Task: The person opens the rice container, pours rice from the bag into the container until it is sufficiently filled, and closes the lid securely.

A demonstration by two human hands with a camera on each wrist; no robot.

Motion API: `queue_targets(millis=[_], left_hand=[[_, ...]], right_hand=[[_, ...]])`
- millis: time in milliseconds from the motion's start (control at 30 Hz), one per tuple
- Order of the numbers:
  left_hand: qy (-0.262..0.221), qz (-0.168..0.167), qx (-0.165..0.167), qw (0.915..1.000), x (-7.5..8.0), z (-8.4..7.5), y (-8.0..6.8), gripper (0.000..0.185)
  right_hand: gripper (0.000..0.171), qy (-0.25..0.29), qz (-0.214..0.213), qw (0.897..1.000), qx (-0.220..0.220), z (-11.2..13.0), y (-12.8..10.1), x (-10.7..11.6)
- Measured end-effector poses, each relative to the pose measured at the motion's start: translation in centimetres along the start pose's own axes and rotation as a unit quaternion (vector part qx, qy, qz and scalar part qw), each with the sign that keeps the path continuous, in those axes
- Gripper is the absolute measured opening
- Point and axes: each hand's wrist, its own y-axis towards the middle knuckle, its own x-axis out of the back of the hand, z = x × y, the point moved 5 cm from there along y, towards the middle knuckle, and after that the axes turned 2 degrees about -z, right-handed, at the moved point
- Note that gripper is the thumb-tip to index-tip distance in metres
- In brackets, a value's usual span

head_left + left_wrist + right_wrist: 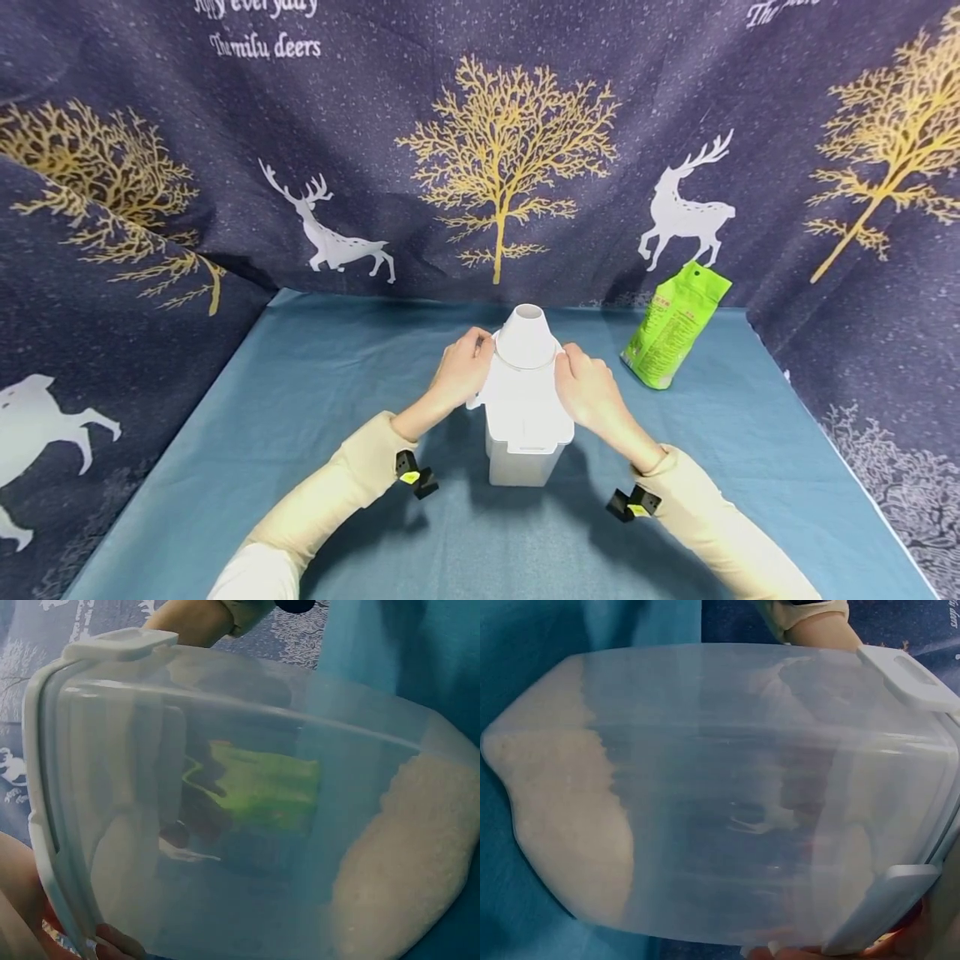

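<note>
A translucent storage container (pixel 519 469) stands upright on the cloth, with pale grains (pixel 412 862) in its bottom that look like rice. Its white lid (pixel 525 408) is on, and a white cone (pixel 525 333) with an open top rises from the lid's far part. At the lid's left edge my left hand (pixel 463 367) grips with bent fingers; its fingertips (pixel 120 941) show against the container wall in the left wrist view. Opposite it, my right hand (pixel 588 387) grips the right edge, its fingertips (pixel 772 951) partly hidden beside a side latch (pixel 881 907).
A green printed bag (pixel 671 329) stands at the back right, leaning a little. Blue cloth (pixel 337 358) covers the table. Dark fabric (pixel 450 167) with deer and trees hangs behind and on both sides. Both wrists wear small black cameras.
</note>
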Motion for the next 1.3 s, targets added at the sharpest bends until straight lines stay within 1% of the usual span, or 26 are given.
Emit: queue_targets(millis=[100,200,300,467,533,633,733,900,1000,1067,1133,1233,1267,1300], left_hand=[[0.023,0.003,-0.012,0.9997,-0.3,-0.1,0.0,0.04],[0.036,-0.006,-0.025,0.999,-0.4,-0.2,0.1,0.04],[0.048,-0.016,-0.035,0.9981,-0.4,-0.4,0.1,0.04],[0.063,-0.02,-0.033,0.9973,-0.6,-0.4,0.0,0.039],[0.063,-0.021,-0.036,0.9971,-0.7,-0.4,0.0,0.038],[0.06,-0.023,-0.042,0.997,-0.8,-0.5,-0.2,0.038],[0.052,-0.028,-0.043,0.9974,-0.7,-0.6,-0.4,0.037],[0.046,-0.022,-0.049,0.9975,-0.8,-0.8,-0.6,0.037],[0.044,-0.015,-0.047,0.9978,-0.9,-0.8,-0.6,0.038],[0.043,-0.014,-0.043,0.9981,-0.9,-0.8,-0.6,0.038],[0.045,-0.016,-0.041,0.998,-0.9,-0.8,-0.6,0.038],[0.045,-0.022,-0.045,0.9977,-0.8,-0.9,-0.6,0.037],[0.045,-0.024,-0.048,0.9975,-0.7,-0.9,-0.6,0.037],[0.045,-0.025,-0.05,0.9974,-0.7,-0.9,-0.6,0.037]], right_hand=[[0.036,-0.017,0.003,1.0,-0.006,0.0,0.1,0.0],[0.034,-0.028,0.008,1.0,-0.011,-0.1,0.2,-0.1],[0.033,-0.024,0.013,0.999,-0.019,-0.2,0.2,-0.1],[0.036,0.021,0.041,0.998,-0.042,-0.5,0.2,-0.4],[0.041,0.042,0.059,0.996,-0.056,-0.7,0.2,-0.6],[0.046,0.064,0.075,0.992,-0.08,-1.1,0.2,-1.0],[0.052,0.079,0.077,0.99,-0.092,-1.4,0.3,-1.4],[0.059,0.118,0.083,0.984,-0.105,-1.6,0.2,-1.9],[0.061,0.149,0.091,0.977,-0.122,-1.7,0.2,-2.0],[0.061,0.181,0.091,0.969,-0.142,-1.9,0.2,-2.1],[0.058,0.224,0.088,0.957,-0.163,-2.0,0.1,-2.3],[0.051,0.294,0.081,0.934,-0.184,-2.1,0.0,-2.5],[0.05,0.316,0.081,0.927,-0.187,-2.1,0.0,-2.5],[0.049,0.331,0.081,0.921,-0.187,-2.1,0.0,-2.6]])
